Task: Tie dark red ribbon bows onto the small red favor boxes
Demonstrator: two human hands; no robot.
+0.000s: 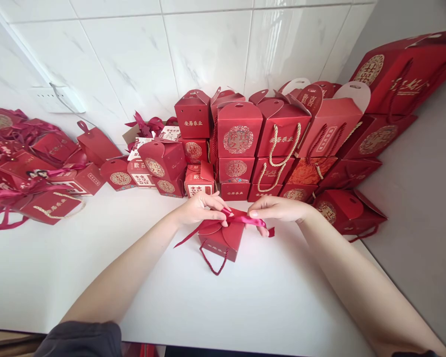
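Observation:
A small red gift box [221, 243] stands on the white table in front of me, its dark red rope handle [214, 265] drooping down the near side. Across its top runs a magenta ribbon [245, 219], with one tail [187, 237] trailing off to the left. My left hand [204, 208] is closed on the ribbon at the box's left top edge, thumb and fingers pinching. On the other side my right hand [277, 209] pinches the ribbon between thumb and fingers, a short end hanging below. The exact form of the ribbon between the hands is partly hidden by fingers.
Behind the box, red gift boxes [240, 141] stand stacked against the tiled wall [208, 47]. Larger red boxes [379, 136] are piled at the right by the grey wall. A heap of ribboned boxes [46, 206] lies at the left, below a wall socket [57, 99].

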